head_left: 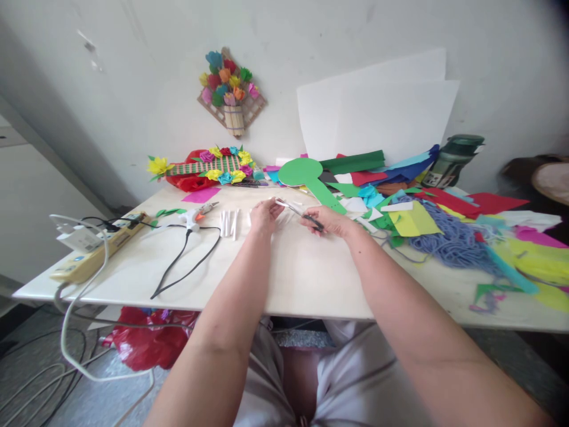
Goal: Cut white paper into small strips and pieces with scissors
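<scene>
My right hand (325, 220) is closed around the dark handles of a pair of scissors (294, 209), whose blades point left toward my other hand. My left hand (265, 214) pinches a thin white stick, perhaps a paper roll (279, 202), close to the blade tips. Whether the blades touch it I cannot tell. Several short white sticks (229, 224) lie side by side on the table to the left of my left hand. More white pieces rest between and under my hands, partly hidden.
A white glue gun (190, 219) with a black cord and a power strip (100, 249) lie at left. Behind is a green paper shape (301, 172). Coloured paper, purple-blue yarn (448, 237) and a dark bottle (452, 160) crowd the right. A flower-decorated craft (204, 168) lies at the back.
</scene>
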The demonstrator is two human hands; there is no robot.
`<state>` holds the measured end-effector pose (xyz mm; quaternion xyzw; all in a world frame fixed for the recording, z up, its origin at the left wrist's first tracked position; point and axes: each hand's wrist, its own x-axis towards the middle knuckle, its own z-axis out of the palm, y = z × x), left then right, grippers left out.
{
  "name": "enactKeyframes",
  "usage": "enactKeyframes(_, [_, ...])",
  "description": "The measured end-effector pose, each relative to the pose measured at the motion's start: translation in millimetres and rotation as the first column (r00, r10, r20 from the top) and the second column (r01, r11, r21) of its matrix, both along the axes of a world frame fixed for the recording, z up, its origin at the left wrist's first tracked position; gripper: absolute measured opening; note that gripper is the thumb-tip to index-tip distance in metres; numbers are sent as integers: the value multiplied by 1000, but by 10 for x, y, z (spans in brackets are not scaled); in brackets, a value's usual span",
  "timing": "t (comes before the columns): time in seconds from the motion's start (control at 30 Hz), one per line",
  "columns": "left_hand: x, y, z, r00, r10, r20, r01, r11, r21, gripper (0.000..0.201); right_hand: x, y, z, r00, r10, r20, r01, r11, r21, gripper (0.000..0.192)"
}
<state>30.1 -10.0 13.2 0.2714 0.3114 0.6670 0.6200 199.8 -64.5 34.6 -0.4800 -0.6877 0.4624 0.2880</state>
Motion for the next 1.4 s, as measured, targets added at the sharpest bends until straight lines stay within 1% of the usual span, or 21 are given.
enactKeyframes(0.2, [-2, 3, 5, 1000, -1, 2, 1, 1000, -5, 5, 14, 26, -30, 1000, 0, -6, 0, 1000, 4, 16])
enactKeyframes(0.37, [-5, 5, 4, 1000, 0, 13, 0, 1000, -15, 8, -3, 12, -18, 1000, -16, 2, 16, 1000, -5, 15])
enactKeyframes(0.47, [-13, 9, -6, 1000, -6, -5, 6, 1000, 3, 6, -12, -6, 1, 1000, -18, 9, 18, 1000, -7, 17])
enactKeyframes(0.63, [-24, 22, -25, 999, 17, -50, -15, 999, 37, 4, 1, -33, 29, 1000, -5, 20, 5, 1000, -4, 20])
enactKeyframes(0.8, [-26, 8, -13, 999, 15, -33, -13, 999, 52, 4, 15, -38, 28, 999, -8, 46, 8, 1000, 6, 21])
enactKeyframes(1.17, [-17, 17, -9, 1000, 16, -8, -16, 1000, 21, 2, 5, -10, 6, 999, -5, 48, 4, 1000, 7, 24])
enactKeyframes(1.4, [-12, 13, -1, 999, 28, 23, -28, 1000, 0, 5, 12, 12, -21, 999, -8, 36, 7, 1000, 9, 24])
